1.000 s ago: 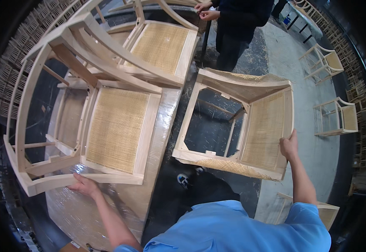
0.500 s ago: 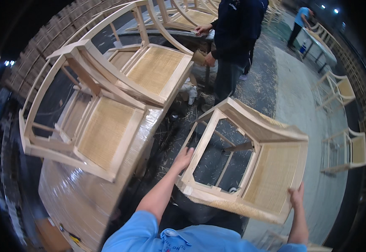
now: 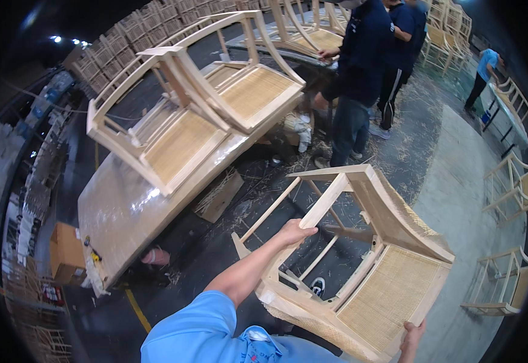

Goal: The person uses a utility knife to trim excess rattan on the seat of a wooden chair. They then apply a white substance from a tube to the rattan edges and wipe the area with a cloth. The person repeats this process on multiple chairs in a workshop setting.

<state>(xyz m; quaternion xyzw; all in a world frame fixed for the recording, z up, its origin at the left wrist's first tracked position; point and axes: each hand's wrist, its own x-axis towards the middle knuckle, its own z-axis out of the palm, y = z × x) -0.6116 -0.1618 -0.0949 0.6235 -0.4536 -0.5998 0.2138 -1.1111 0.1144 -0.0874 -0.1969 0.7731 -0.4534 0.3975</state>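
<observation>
I hold an unfinished pale wooden chair in front of me, tilted, with its open frame toward the left. A woven cane panel fills its right part, and rough cane edging sticks out along its outer sides. My left hand is closed around a rail of the open frame. My right hand grips the edge of the frame beside the cane panel, at lower right. Through the frame a shoe shows on the floor.
Two similar chairs lie on a plastic-wrapped table at left. A cardboard box and a yellow-and-black tool are at its near end. A co-worker stands beyond my chair. More chairs stand at right; shavings litter the floor.
The view has swung left, bringing the table's near end, the box and more floor into sight. The held chair has tilted further, its right side lower. Both hands still grip it.
</observation>
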